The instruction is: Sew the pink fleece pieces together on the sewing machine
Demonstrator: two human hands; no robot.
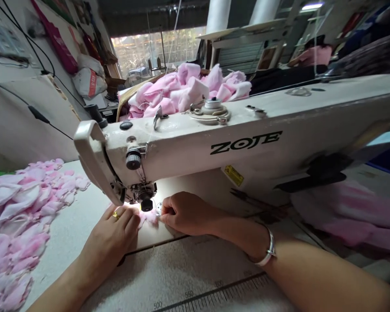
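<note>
— Ruler scale [214,297] on the worktop [73,229], nearest the lens, numbered from 500 upward. Leftmost item?

— Heap of pale pink fabric scraps [16,221]. Beside it, left hand [112,229]: fingers pressed together, tips down on a pink piece [149,218] lying under the machine's needle area.

— Handling notes?

— Sound position: both hands steady the piece close to the presser foot [146,197], with fingertips best kept clear of the needle. Light pressure suits this soft pile; dragging would distort it.

— Right side?

— Right hand [185,213]: fingers curled, apparently pinching the piece's edge; exact grip hidden. White-and-silver bangle [269,250] on that wrist.

— Counts?

— Two hands, one gold ring [115,215], one ZOTE sewing machine [195,147], two heaps, counting the pink heap [185,91] behind the machine, and one length of pink cloth [354,216] at far right. One person in a pink top [315,55] sits beyond.
</note>
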